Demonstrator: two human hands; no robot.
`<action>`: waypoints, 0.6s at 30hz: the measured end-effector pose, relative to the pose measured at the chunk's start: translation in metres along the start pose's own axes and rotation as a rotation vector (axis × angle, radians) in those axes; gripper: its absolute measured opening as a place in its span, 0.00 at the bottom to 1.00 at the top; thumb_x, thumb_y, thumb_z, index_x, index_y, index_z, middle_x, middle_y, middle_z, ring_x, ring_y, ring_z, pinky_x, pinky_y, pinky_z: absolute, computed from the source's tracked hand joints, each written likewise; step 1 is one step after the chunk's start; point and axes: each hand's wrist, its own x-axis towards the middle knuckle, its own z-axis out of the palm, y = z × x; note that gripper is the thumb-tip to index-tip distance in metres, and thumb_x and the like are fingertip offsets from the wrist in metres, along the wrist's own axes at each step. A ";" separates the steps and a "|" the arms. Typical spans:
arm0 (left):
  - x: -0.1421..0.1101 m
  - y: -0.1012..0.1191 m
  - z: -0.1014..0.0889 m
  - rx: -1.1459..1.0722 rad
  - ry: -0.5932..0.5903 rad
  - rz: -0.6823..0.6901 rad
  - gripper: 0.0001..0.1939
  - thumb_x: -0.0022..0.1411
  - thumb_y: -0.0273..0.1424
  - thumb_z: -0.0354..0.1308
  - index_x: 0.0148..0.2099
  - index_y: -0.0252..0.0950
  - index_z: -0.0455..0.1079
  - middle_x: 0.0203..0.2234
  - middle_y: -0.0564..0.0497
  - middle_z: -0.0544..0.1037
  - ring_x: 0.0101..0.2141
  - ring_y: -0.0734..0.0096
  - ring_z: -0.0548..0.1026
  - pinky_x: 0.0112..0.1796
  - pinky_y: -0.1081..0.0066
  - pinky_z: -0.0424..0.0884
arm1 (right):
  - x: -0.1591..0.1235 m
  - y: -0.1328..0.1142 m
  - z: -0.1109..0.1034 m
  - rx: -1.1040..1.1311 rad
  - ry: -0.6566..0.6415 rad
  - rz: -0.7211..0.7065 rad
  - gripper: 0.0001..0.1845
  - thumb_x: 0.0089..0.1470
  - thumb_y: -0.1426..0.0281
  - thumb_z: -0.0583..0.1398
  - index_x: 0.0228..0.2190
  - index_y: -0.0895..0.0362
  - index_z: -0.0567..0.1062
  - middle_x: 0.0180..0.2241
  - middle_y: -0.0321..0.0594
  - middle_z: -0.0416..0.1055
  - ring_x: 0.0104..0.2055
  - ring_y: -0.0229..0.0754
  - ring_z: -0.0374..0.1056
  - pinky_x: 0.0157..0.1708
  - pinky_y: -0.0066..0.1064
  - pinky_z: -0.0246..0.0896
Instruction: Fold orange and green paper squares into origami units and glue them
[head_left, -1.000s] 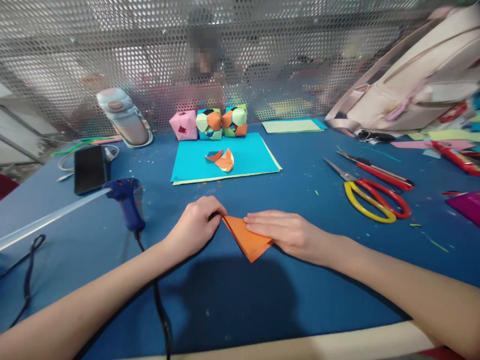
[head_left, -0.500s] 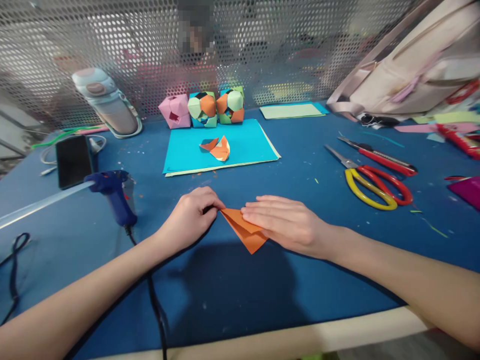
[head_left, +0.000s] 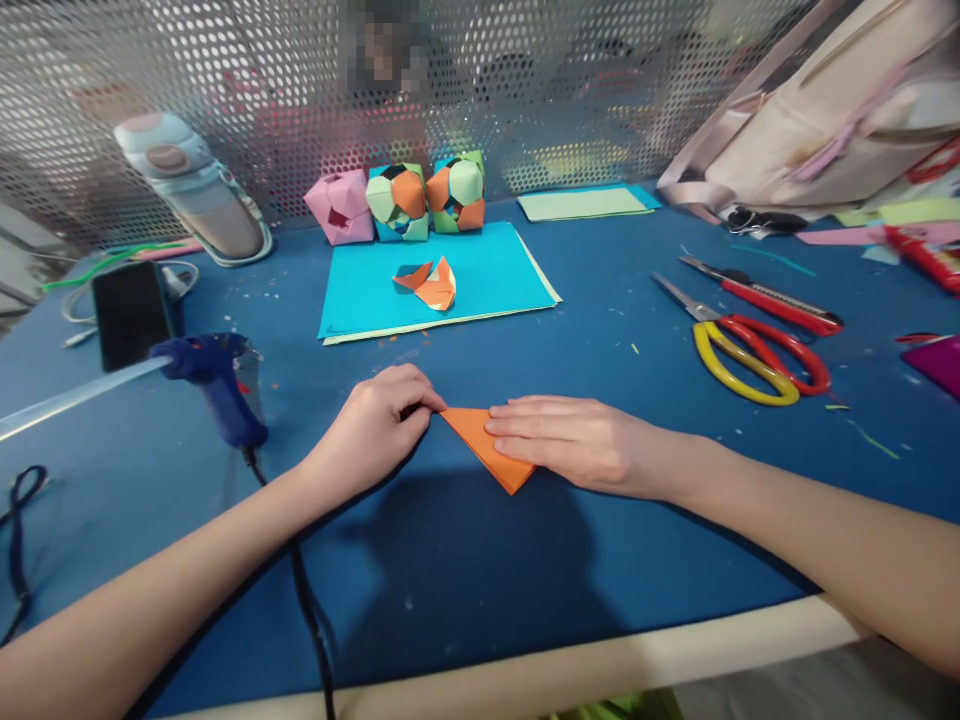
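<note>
A folded triangle of orange paper [head_left: 484,437] lies on the blue table, its point toward me. My left hand [head_left: 386,415] pinches the triangle's left corner between thumb and forefinger. Flat across its right part rests my right hand [head_left: 577,440], fingers stretched out and pressing the paper; it hides the right corner. Beyond the hands, a small folded orange-and-white paper piece [head_left: 435,285] sits on blue sheets [head_left: 502,265].
Folded paper balls [head_left: 397,203] stand behind the sheets. A glue gun [head_left: 217,385], phone [head_left: 133,315] and bottle [head_left: 199,190] are on the left. Scissors [head_left: 750,360], a utility knife [head_left: 780,300] and a bag [head_left: 810,110] are on the right. Perforated metal [head_left: 285,60] closes the back.
The orange paper's upper flap, which stood slightly raised and off the lower layer, now lies flat on it. My right hand has pressed down over it. The view has shifted slightly.
</note>
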 end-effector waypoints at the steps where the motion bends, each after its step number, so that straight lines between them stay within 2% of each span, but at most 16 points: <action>1: 0.000 0.000 0.000 0.003 -0.001 0.000 0.13 0.54 0.19 0.48 0.31 0.34 0.74 0.30 0.50 0.76 0.34 0.70 0.73 0.38 0.70 0.69 | 0.000 0.000 0.000 -0.005 -0.005 -0.003 0.18 0.62 0.79 0.46 0.44 0.63 0.74 0.49 0.49 0.72 0.57 0.42 0.62 0.57 0.39 0.60; 11: 0.000 0.000 -0.001 0.005 -0.001 -0.001 0.13 0.55 0.19 0.49 0.31 0.34 0.74 0.30 0.50 0.76 0.34 0.70 0.73 0.38 0.70 0.68 | 0.007 -0.002 -0.007 -0.031 -0.054 -0.025 0.17 0.62 0.78 0.47 0.41 0.67 0.75 0.47 0.52 0.73 0.54 0.46 0.66 0.55 0.41 0.63; 18: 0.000 0.001 0.000 0.014 -0.005 -0.014 0.12 0.55 0.20 0.49 0.31 0.34 0.73 0.30 0.49 0.76 0.34 0.70 0.73 0.38 0.69 0.69 | 0.009 -0.003 -0.010 -0.081 -0.088 -0.020 0.18 0.62 0.78 0.47 0.42 0.63 0.75 0.48 0.49 0.73 0.53 0.43 0.67 0.55 0.39 0.63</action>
